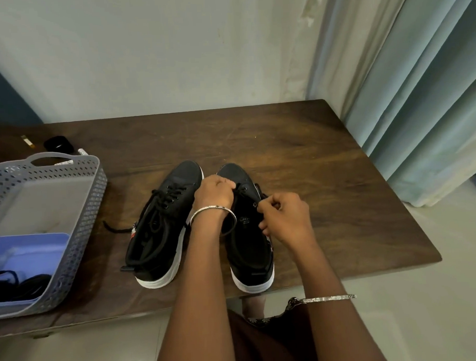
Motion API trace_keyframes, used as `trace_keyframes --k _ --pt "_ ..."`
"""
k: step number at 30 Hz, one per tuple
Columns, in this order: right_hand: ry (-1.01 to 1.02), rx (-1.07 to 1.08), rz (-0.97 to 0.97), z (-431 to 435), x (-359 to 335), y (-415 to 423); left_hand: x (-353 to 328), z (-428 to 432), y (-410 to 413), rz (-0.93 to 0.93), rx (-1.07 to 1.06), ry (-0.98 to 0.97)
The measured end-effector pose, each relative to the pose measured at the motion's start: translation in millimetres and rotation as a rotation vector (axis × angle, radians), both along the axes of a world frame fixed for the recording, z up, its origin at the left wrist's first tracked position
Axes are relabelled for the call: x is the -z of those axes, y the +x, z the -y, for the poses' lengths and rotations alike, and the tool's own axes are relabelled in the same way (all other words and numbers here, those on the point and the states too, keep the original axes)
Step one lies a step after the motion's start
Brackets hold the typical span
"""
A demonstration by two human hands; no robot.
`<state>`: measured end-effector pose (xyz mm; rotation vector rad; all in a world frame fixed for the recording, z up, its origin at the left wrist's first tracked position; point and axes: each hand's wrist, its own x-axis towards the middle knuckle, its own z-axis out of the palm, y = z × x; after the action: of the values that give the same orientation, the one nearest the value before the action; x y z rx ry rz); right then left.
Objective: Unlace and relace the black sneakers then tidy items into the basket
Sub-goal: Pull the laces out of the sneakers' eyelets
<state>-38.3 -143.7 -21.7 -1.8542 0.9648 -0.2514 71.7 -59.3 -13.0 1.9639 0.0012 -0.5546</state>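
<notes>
While the two black sneakers stood side by side on the brown desk (327, 190), toes pointing away from the person, a grey basket (78, 242) sat at the left end of the desk, a little apart from them. Inside it lay a blue tray (29, 244) and, at the near end, a bundle of black cords (20, 285). Behind the basket a small black object (58, 144) rested on the desk; what it was could not be told.

The left sneaker (162, 232) stood to the right of the basket. It was laced, with long slack loops falling into its opening, and one loose end (113, 226) lay on the desk toward the basket.

The left hand (214, 193), with a silver bangle (211, 211) on the wrist, was over the front part of the right sneaker (251, 250). Its grip was closed: the curled fingers held the shoelace (242, 190) near the front eyelets. The right hand (285, 219) was at the right side of the same sneaker, and its grip was narrow, thumb and fingers pinching another part of the shoelace.

A pale curtain (418, 90) hung at the far right, beside the desk.
</notes>
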Motion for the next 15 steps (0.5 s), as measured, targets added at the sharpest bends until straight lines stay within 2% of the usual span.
trace_keyframes --k 7,12,15 --pt "0.026 0.019 -0.027 -1.7 -3.9 1.4 -22.5 3.6 -2.6 0.225 0.414 0.363" --pt "0.148 0.075 -0.038 -4.7 -4.8 4.6 -15.7 -2.7 0.4 0.274 0.398 0.435" --pt "0.162 0.096 -0.056 -6.6 -4.4 7.4 -10.9 -6.3 3.7 0.237 0.334 0.363"
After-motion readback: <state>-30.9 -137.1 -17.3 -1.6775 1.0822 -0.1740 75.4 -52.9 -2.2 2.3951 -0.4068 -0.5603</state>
